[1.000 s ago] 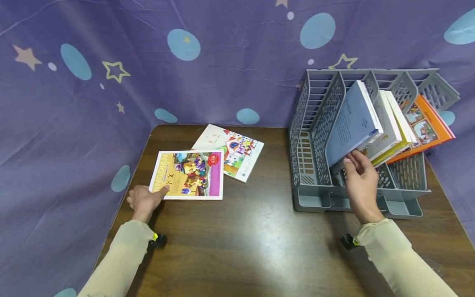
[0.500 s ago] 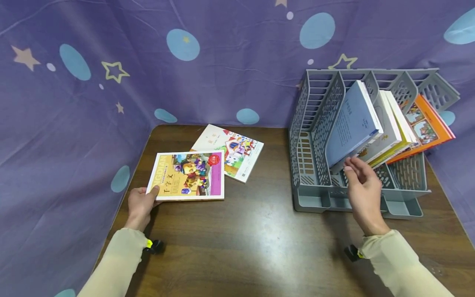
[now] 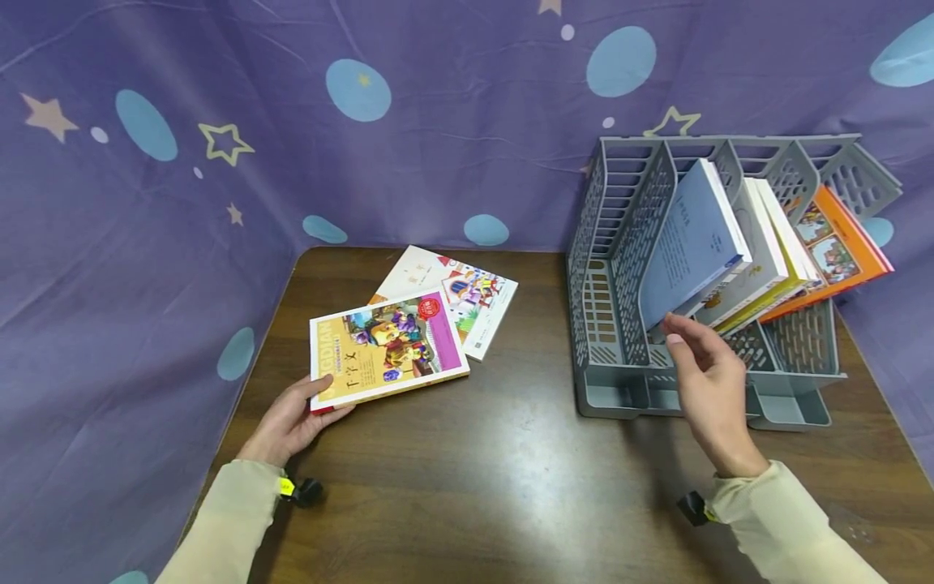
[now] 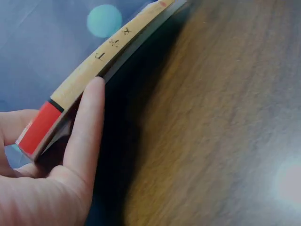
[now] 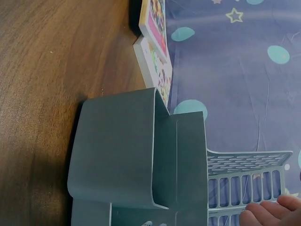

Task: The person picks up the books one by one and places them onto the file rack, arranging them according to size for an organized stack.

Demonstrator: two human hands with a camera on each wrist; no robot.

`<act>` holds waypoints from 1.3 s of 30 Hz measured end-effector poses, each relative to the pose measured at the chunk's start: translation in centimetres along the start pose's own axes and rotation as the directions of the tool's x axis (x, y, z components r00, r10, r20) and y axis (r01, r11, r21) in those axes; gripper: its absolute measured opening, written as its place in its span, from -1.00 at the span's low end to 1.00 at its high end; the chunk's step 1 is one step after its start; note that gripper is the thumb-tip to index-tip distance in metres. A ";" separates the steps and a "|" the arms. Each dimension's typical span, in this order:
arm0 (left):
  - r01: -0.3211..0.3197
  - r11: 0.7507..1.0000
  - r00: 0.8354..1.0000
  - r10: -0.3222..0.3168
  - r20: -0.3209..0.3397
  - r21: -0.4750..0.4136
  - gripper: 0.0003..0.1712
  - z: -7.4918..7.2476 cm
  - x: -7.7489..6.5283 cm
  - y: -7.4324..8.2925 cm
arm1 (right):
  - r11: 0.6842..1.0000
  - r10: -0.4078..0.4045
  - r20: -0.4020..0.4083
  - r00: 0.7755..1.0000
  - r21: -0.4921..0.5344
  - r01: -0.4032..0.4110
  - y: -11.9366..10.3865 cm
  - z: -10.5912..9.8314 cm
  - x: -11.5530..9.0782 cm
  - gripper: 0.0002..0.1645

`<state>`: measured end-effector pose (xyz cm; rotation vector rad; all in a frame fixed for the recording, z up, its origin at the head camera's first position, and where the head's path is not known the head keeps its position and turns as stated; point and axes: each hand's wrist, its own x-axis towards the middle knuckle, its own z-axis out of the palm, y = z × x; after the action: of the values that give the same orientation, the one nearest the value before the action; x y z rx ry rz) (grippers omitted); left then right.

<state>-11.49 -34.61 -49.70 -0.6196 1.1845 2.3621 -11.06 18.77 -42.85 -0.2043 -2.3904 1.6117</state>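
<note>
In the head view my left hand (image 3: 295,418) grips a yellow picture book (image 3: 390,349) by its near left corner, thumb on the cover and fingers beneath. Its yellow spine (image 4: 89,66) with a red end shows in the left wrist view, raised at an angle over the table. Under its far edge lies a white picture book (image 3: 481,304). My right hand (image 3: 711,393) is at the front of a grey desk organizer (image 3: 594,324), fingers loosely bent, fingertips right by the lower corner of a blue book (image 3: 689,243). Nothing shows between its thumb and fingers.
To the right of the blue book, the organizer holds white and yellow books (image 3: 766,243) and an orange book (image 3: 839,251), all leaning. Small trays (image 3: 613,397) run along its front. A purple curtain (image 3: 438,146) hangs behind the wooden table (image 3: 481,478).
My left hand has lifted the yellow book's near end and turned it, its right side swinging away from me. My right hand has drawn slightly back and left from the books, which stay put.
</note>
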 end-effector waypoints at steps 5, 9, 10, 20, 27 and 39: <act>-0.026 0.998 0.999 0.025 0.021 0.061 -0.28 0.7 0.0 -0.8 | 1.000 -0.029 -0.009 1.000 -0.001 0.029 -0.1 0.1 -0.3 -0.62; -0.052 0.998 0.998 0.051 0.046 0.020 -0.28 1.0 -0.1 -1.3 | 0.997 -0.068 -0.015 0.998 0.039 0.069 -0.1 0.3 -0.5 -0.66; -0.058 0.998 0.997 0.058 0.054 0.003 -0.28 1.1 -0.2 -1.4 | 0.996 -0.076 -0.008 0.997 0.040 0.077 -0.1 0.4 -0.5 -0.66; -0.120 0.992 0.988 0.122 0.089 -0.036 -0.35 2.5 -0.7 -2.9 | 0.984 -0.176 0.069 0.982 0.016 0.175 -0.6 1.3 -1.3 -0.67; -0.109 0.994 0.991 0.110 0.071 -0.020 -0.33 4.7 -1.3 -3.4 | 0.966 -0.258 0.116 0.959 0.040 0.255 -1.0 2.1 -1.7 -0.67; -0.111 0.994 0.988 0.112 0.106 -0.015 -0.36 10.4 -2.5 -4.5 | 0.797 -0.513 0.336 0.790 -0.156 0.584 -1.5 4.2 -2.7 -0.49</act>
<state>-9.03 -24.09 -45.50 -0.4341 1.1905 2.4609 -9.62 13.82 -43.33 0.6749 -2.5128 1.1101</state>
